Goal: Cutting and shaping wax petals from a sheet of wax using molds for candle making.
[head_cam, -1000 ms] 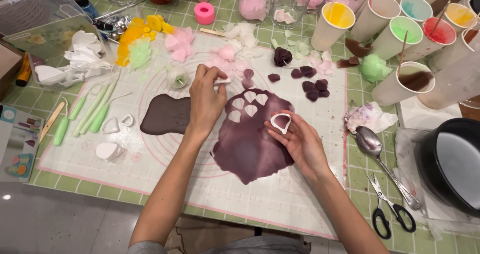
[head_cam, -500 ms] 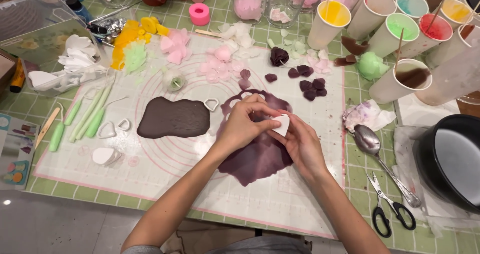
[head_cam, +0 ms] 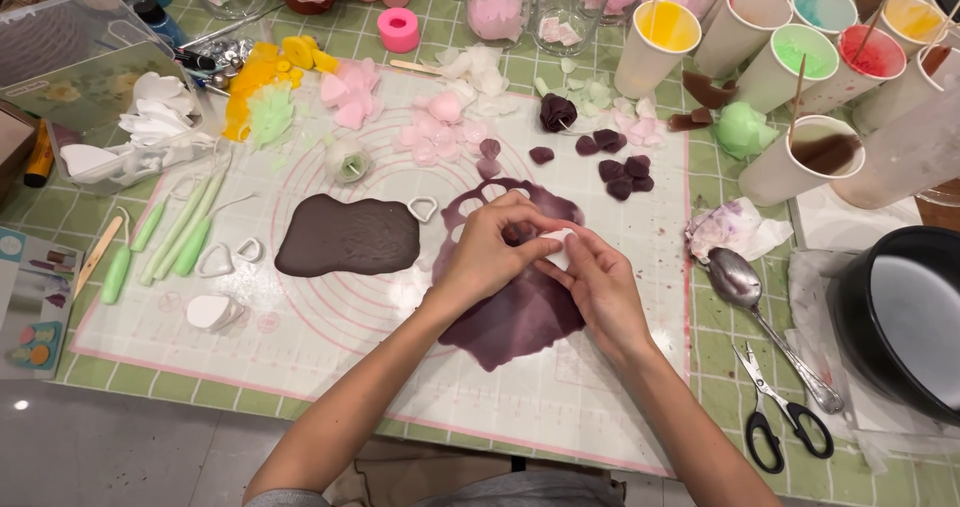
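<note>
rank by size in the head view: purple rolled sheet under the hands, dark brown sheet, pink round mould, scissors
1. purple rolled sheet, partly hidden by the hands
2. dark brown sheet
3. scissors, nearer the camera, so unsure
4. pink round mould

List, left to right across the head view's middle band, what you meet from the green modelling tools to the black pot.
Green modelling tools → dark brown rolled sheet → left hand → right hand → spoon → black pot.

A home craft workspace for making clay or sugar flowers. A surface covered in green checked cloth [head_cam: 300, 437] carries a white silicone work mat [head_cam: 330, 357], rolled purple sheets [head_cam: 520, 317], green modelling tools [head_cam: 185, 232], paper cups of coloured paint [head_cam: 668, 27], finished petals [head_cam: 350, 92], and scissors [head_cam: 785, 422].
</note>
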